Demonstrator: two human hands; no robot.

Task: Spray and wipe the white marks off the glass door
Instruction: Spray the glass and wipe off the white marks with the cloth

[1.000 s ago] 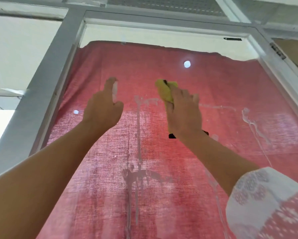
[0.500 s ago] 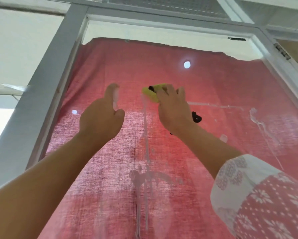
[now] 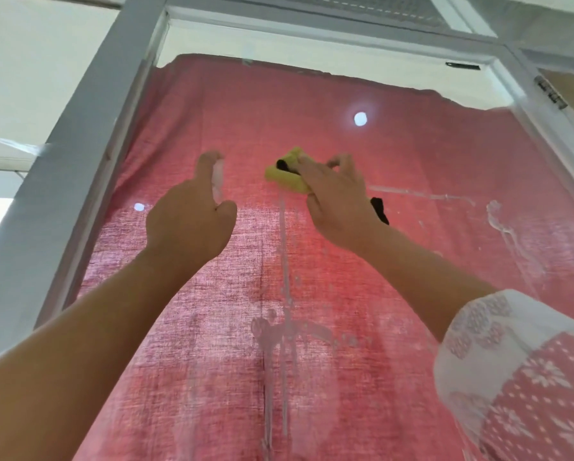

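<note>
Red cloth (image 3: 312, 294) hangs behind the glass door (image 3: 412, 154), framed in grey metal (image 3: 89, 121). White marks (image 3: 284, 267) run down the pane as 1 long vertical drip below the yellow sponge (image 3: 284, 176), with more streaks (image 3: 498, 224) to its right. Left of the sponge, the left hand (image 3: 189, 224) closes its grip around a pale spray bottle (image 3: 217, 181), mostly hidden. The right hand (image 3: 337, 197) presses the sponge flat on the glass, fingers spread over it.
</note>
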